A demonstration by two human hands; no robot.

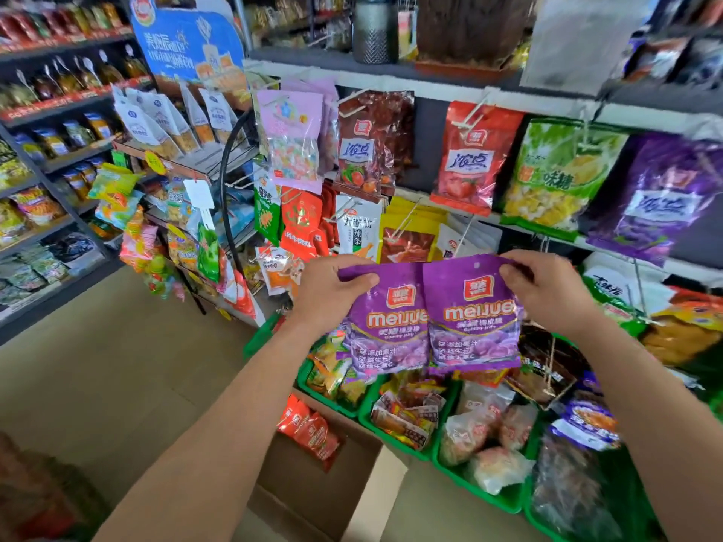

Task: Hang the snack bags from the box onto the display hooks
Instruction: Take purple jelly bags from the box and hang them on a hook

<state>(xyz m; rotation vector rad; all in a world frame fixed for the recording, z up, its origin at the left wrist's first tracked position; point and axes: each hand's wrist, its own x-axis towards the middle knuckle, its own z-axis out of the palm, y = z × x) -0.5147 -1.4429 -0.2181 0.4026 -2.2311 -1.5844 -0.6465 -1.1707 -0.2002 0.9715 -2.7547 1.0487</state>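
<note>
Two purple gummy snack bags hang side by side in front of me. My left hand (332, 285) pinches the top of the left purple bag (385, 326). My right hand (544, 287) grips the top corner of the right purple bag (475, 322). Both bags are held below the display hooks (469, 111), where red, green and purple snack bags hang in rows. A matching purple bag (661, 197) hangs on a hook at the upper right. The open cardboard box (375, 487) stands on the floor below my arms, with red snack bags (313, 428) in it.
Green bins (442, 455) of mixed snacks line the bottom of the display under the held bags. A round rack (231, 181) of snacks stands to the left, with store shelves (51, 150) behind it. Bare floor (117, 369) lies at the left.
</note>
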